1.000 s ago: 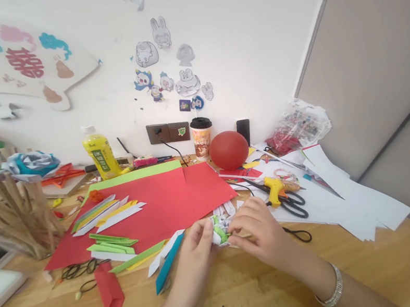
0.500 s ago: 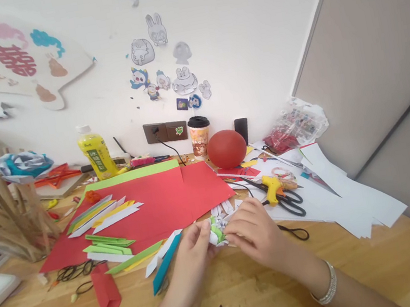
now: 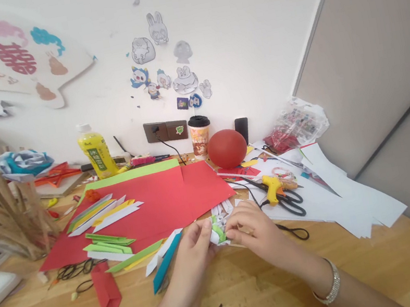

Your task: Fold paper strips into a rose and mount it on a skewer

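Observation:
A small folded paper piece in green and white (image 3: pixel 217 230) is held between both hands above the front of the wooden table. My left hand (image 3: pixel 197 245) grips it from the left, thumb on its near side. My right hand (image 3: pixel 247 225) pinches its right edge with the fingertips. Just left of my left hand lie a folded blue strip (image 3: pixel 167 263) and a white one. Small white folded pieces (image 3: pixel 222 207) lie behind the held paper.
Red paper (image 3: pixel 158 204) with folded strips spreads at the left. A yellow glue gun (image 3: pixel 272 189), black-handled scissors (image 3: pixel 291 205) and white sheets (image 3: pixel 341 203) lie right. Behind stand a red balloon (image 3: pixel 227 148), a cup (image 3: pixel 201 138) and a yellow bottle (image 3: pixel 97 154).
My right hand's fingers have shifted slightly on the paper piece, and more of its green part shows. My left hand keeps its hold.

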### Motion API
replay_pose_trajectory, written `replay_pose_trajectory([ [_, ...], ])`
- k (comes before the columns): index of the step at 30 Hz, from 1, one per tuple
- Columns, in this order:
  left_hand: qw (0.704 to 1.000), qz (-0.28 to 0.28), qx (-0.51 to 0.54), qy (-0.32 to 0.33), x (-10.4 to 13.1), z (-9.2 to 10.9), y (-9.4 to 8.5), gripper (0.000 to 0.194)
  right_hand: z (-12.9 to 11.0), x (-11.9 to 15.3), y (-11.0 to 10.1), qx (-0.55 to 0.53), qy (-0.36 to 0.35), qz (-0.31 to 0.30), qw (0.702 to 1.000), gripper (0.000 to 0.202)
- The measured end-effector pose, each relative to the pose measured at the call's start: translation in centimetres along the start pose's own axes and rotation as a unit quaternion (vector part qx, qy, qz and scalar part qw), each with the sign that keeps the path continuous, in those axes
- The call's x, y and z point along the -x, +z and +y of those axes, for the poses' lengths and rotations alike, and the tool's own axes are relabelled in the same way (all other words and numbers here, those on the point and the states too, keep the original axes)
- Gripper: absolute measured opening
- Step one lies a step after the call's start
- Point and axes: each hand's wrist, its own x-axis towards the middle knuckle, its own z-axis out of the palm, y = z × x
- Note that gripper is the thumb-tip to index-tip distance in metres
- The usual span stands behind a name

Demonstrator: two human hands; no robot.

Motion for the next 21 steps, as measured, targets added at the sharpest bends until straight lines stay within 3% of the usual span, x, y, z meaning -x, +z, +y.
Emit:
replay_pose_trajectory([
  [4,1.0,-0.009,0.007,-0.002,0.18,0.13,0.08,0.031,0.22,0.19,0.04,0.073,-0.061,0.019,0.995,0.018],
  [12,1.0,-0.001,0.017,-0.004,0.04,-0.07,0.08,0.03,0.59,0.6,0.58,0.251,-0.172,0.097,0.948,0.017],
  [14,1.0,-0.006,0.014,-0.008,-0.03,-0.22,-0.03,0.03,0.52,0.66,0.53,0.23,-0.168,0.092,0.954,0.016],
  [18,1.0,-0.014,0.014,-0.01,-0.12,-0.45,-0.27,0.033,0.47,0.55,0.27,0.086,-0.101,0.059,0.989,0.015],
  [21,1.0,-0.018,0.012,-0.007,-0.05,-0.38,-0.27,0.031,0.56,0.36,0.22,0.023,-0.058,0.05,0.997,0.016],
])
